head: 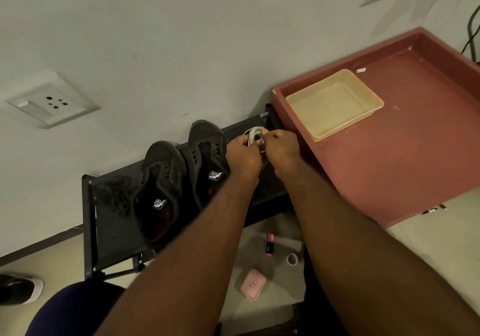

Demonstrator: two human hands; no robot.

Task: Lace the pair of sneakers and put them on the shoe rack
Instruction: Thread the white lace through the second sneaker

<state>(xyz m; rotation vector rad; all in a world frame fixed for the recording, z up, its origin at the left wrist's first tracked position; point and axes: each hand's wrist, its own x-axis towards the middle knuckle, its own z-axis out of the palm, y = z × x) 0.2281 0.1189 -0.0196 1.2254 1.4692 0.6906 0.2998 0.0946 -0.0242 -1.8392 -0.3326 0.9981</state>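
Two dark grey sneakers stand side by side on the black shoe rack, the left sneaker and the right sneaker, toes toward the wall. A loose black lace lies bunched on the rack left of them. Above the rack's right end, my left hand and my right hand are close together. Both pinch a coiled white lace between them. The lace's lower part is hidden by my fingers.
A red-brown table with a cream tray stands right of the rack. On the floor below lie a pink case, a pink-capped tube and a tape ring. Another shoe sits at the bottom left.
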